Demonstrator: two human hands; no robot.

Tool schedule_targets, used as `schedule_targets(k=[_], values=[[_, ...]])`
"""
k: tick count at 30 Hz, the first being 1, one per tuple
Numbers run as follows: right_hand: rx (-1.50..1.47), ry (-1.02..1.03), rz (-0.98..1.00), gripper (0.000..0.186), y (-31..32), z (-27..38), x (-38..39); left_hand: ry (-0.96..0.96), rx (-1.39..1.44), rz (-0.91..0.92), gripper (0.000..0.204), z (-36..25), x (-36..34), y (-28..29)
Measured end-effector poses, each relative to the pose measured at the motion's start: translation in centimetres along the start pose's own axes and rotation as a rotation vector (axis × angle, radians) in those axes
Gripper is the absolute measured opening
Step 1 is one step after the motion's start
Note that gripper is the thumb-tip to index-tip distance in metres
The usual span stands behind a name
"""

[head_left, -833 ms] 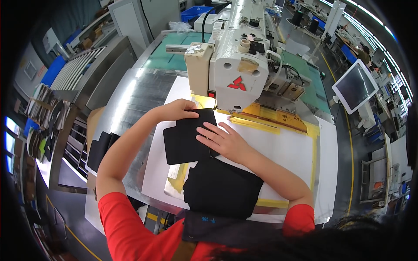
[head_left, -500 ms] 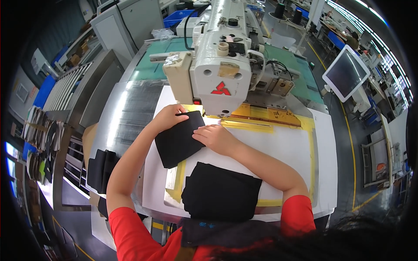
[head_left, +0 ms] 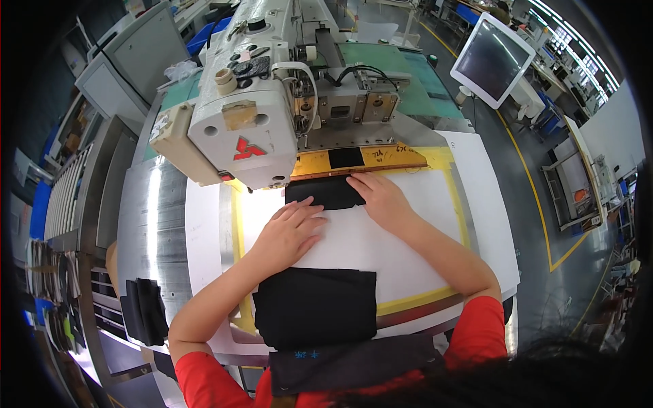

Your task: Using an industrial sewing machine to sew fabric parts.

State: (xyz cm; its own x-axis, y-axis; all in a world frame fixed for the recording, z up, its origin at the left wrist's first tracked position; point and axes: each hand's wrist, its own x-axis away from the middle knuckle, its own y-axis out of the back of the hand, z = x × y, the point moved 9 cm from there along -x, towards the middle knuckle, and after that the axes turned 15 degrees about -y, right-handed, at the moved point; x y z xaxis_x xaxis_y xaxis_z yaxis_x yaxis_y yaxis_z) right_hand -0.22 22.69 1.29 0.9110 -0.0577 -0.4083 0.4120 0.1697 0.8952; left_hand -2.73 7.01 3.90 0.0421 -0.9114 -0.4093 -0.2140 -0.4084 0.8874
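A black fabric piece (head_left: pixel 323 194) lies flat on the white work plate (head_left: pixel 401 251), its far edge against the yellow clamp bar (head_left: pixel 391 158) of the sewing machine (head_left: pixel 252 115). My left hand (head_left: pixel 289 234) rests at its near left corner, fingers spread. On its right end lie the stretched-out fingers of my right hand (head_left: pixel 382 197). Neither hand grips it. Through an opening in the bar a black patch shows. Closer to me sits a stack of black fabric pieces (head_left: pixel 316 309), at the plate's front edge.
The machine head stands over the plate at left. More folded black pieces (head_left: pixel 144 311) lie on the metal table (head_left: pixel 153 231) to the left. A monitor (head_left: pixel 493 60) stands at the far right, and a metal cart (head_left: pixel 575 180) is on the floor there.
The fabric piece went from tilted in both hands beside the needle area to lying flat along the clamp bar. My hands let go of its edges. The view has turned rightward.
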Motion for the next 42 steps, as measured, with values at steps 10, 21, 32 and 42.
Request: schedule_targets(k=[10, 21, 32, 42], values=[[-0.094, 0.045, 0.131, 0.067, 0.0, 3.3, 1.5, 0.214, -0.226, 0.161, 0.061, 1.9, -2.5, -3.7], [-0.113, -0.012, 0.163, 0.07, -0.9, 1.9, 0.2, 0.148, -0.227, 0.114, 0.064, 1.8, -1.9, -2.4], [-0.09, -0.072, 0.163, 0.061, 0.8, 0.4, 2.0, 0.178, -0.211, 0.119, 0.069, 2.4, -2.0, -2.6], [-0.084, -0.052, 0.158, 0.06, 1.0, 0.1, 1.7, 0.165, -0.183, 0.116, 0.064, 1.8, -2.5, -2.5]])
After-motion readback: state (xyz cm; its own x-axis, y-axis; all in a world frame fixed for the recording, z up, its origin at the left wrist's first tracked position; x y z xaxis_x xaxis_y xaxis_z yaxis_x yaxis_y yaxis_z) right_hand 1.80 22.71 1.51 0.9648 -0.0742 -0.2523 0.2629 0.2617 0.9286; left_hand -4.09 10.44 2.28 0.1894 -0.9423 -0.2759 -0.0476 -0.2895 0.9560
